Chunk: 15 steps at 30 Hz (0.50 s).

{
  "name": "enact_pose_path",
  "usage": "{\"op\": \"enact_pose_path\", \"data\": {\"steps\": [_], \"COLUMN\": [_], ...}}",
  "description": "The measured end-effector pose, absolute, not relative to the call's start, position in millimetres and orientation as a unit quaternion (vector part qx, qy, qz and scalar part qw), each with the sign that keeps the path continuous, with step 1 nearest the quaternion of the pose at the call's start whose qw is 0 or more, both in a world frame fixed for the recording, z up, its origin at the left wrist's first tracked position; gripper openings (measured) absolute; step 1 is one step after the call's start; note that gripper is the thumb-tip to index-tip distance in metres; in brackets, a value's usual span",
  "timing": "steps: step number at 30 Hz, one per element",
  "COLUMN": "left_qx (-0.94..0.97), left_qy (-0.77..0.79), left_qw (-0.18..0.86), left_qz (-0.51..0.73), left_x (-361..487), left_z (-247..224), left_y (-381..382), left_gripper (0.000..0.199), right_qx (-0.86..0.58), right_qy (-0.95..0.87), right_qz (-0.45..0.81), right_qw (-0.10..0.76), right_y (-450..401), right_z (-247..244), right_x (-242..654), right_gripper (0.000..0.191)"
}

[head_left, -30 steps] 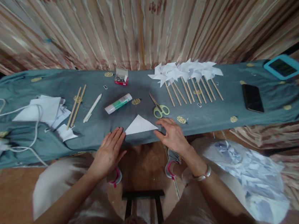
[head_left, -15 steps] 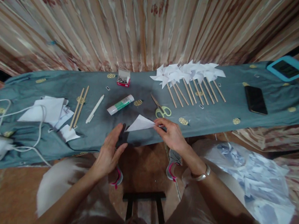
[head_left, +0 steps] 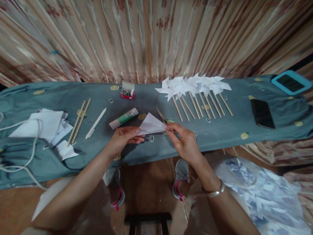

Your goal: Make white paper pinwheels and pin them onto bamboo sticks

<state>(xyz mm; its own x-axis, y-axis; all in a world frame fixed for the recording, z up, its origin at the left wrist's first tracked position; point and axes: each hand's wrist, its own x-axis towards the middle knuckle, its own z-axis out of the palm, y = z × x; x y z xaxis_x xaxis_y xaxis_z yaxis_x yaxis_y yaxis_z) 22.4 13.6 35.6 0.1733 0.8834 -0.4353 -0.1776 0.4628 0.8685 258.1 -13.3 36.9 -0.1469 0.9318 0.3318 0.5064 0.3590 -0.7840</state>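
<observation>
A folded white paper triangle [head_left: 151,125] is held up between my two hands, just above the cloth. My left hand [head_left: 124,138] pinches its left corner between thumb and fingers. At the right corner, the fingertips of my right hand [head_left: 183,139] grip the paper. Behind the triangle lie the scissors [head_left: 161,115], their handles partly hidden by the paper and my right hand. Beyond my left hand rests a glue stick [head_left: 124,118] with a green label. Farther left is a white pen [head_left: 96,123].
Paper pinwheels on sticks [head_left: 196,87] lie at the back, beside a small box of metal pins [head_left: 128,91]. To the left are paper sheets [head_left: 38,124], two sticks [head_left: 79,122] and a white cable [head_left: 32,156]. A phone [head_left: 262,113] and blue-framed device [head_left: 291,83] lie right; a paper-filled bag [head_left: 265,205] stands below.
My left hand has moved right and closed on the triangle's left corner. The paper has been raised off the cloth, still held by my right hand. The view has shifted slightly.
</observation>
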Motion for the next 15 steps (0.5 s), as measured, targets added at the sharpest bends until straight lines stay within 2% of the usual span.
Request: {"op": "enact_pose_path", "data": {"steps": [5,8,11,15], "left_qx": [0.308,0.304,0.33,0.39], "left_qy": [0.477,0.469,0.488,0.517], "left_qw": [0.724,0.73,0.709,0.644], "left_qz": [0.392,0.393,0.387,0.407], "left_x": [23.7,24.6,27.3,32.2], "left_z": [33.0,30.2,26.7,23.6], "left_y": [15.8,18.1,20.3,24.0], "left_gripper": [0.028,0.032,0.037,0.033], "right_qx": [-0.502,-0.5,-0.501,-0.524], "right_qy": [-0.71,-0.71,-0.709,-0.703], "right_qz": [0.26,0.263,0.265,0.222], "right_qw": [0.42,0.421,0.42,0.426], "right_y": [-9.7,-8.0,-5.7,0.8], "right_z": [37.1,36.9,36.5,34.7], "right_x": [259.1,257.8,255.4,255.6], "right_gripper": [0.011,0.012,0.014,0.022]}}
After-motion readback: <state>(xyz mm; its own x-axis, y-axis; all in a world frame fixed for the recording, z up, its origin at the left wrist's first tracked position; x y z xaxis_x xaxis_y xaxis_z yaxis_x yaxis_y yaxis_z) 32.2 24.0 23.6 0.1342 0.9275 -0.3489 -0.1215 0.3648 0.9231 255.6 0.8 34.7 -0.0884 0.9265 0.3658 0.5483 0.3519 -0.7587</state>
